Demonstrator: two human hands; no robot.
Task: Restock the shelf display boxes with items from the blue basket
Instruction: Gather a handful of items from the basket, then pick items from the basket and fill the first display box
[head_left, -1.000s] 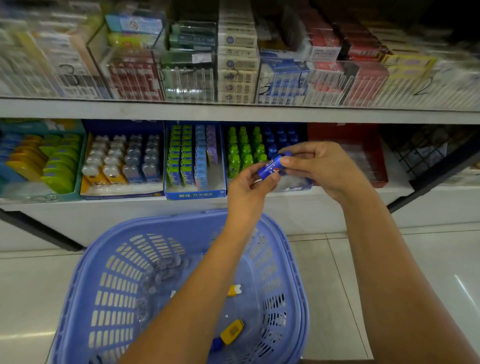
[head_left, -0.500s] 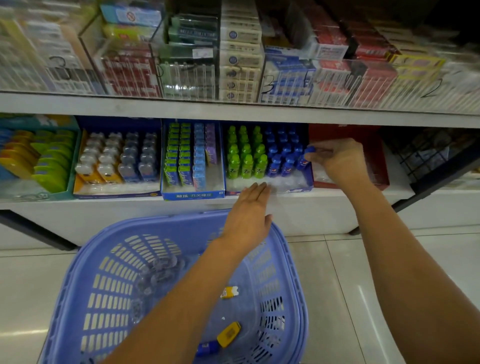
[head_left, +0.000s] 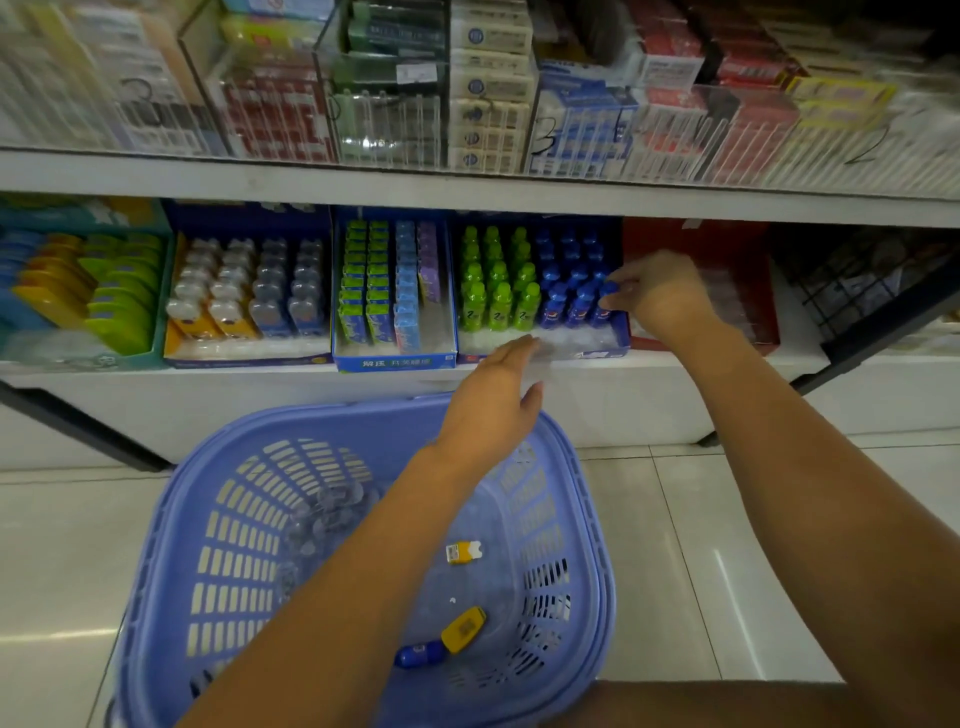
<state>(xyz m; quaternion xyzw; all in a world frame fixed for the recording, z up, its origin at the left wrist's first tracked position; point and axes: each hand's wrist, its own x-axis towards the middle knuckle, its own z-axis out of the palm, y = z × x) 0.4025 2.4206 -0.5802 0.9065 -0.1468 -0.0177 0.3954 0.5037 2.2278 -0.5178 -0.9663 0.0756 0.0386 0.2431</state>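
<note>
A blue basket (head_left: 171, 545) sits on the floor below the shelf. Inside lie a small yellow-and-white item (head_left: 463, 552), a yellow item (head_left: 464, 629) and a small blue bottle (head_left: 420, 653). On the lower shelf a display box (head_left: 597, 354) holds green and blue mini bottles. My right hand (head_left: 660, 293) pinches a blue mini bottle (head_left: 607, 306) at the box's front right corner. Fingers spread and holding nothing, my left hand (head_left: 493, 400) hovers over the basket's far rim, just below the box front.
Left of that box stand a blue box of green, blue and purple packs (head_left: 395, 291), a box of clear-capped bottles (head_left: 244, 301) and a teal box of yellow-green items (head_left: 78, 291). A red box (head_left: 727, 260) is at the right. The upper shelf (head_left: 467, 187) overhangs closely.
The blue bottle passed from both hands to my right hand, which carried it into the display box. My left hand let go and dropped toward the basket rim.
</note>
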